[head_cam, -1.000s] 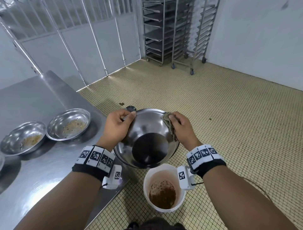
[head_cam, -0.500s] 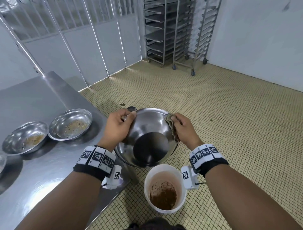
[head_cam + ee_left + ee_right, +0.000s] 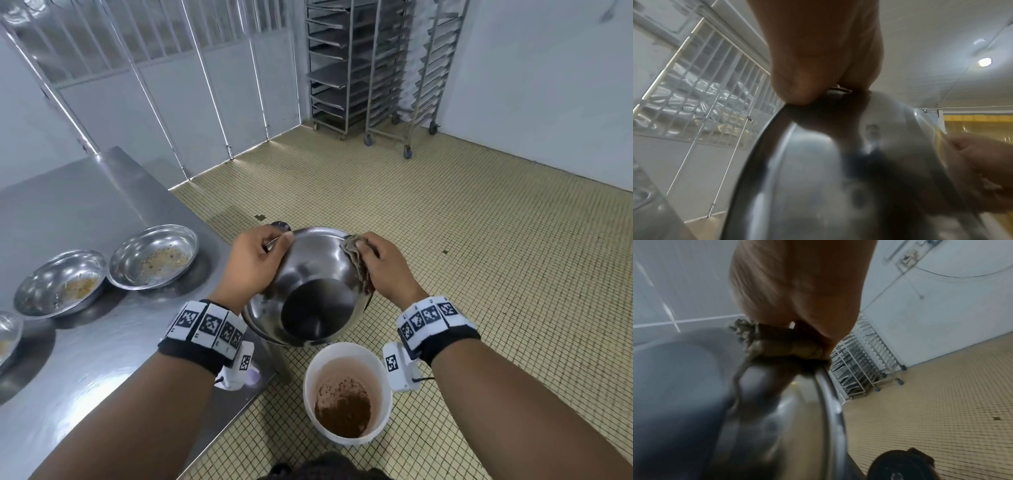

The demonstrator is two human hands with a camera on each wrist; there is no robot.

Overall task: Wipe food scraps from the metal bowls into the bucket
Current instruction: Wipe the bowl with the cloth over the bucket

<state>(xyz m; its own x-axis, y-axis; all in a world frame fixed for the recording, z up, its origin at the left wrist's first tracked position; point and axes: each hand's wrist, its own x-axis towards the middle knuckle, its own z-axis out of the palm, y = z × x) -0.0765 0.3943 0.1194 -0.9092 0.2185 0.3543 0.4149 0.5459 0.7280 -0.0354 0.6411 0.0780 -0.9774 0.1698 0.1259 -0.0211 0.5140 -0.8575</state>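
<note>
I hold a large metal bowl (image 3: 310,284) tilted toward me above the white bucket (image 3: 347,394), which has brown scraps at its bottom. My left hand (image 3: 255,265) grips the bowl's left rim (image 3: 764,146), thumb inside. My right hand (image 3: 380,263) pinches a grey-brown cloth (image 3: 356,260) against the bowl's right rim; the right wrist view shows the cloth (image 3: 777,347) bunched under the fingers on the rim (image 3: 830,399). The bowl's inside looks shiny and bare of scraps.
Two metal bowls (image 3: 154,255) (image 3: 60,282) with food scraps sit on the steel table (image 3: 68,359) at my left, and the edge of a third (image 3: 8,334) shows at the far left. Wheeled tray racks (image 3: 373,68) stand in the far corner on the tiled floor.
The bowl and both hands have stayed nearly in place over the bucket; the right hand with the cloth has shifted slightly along the right rim.
</note>
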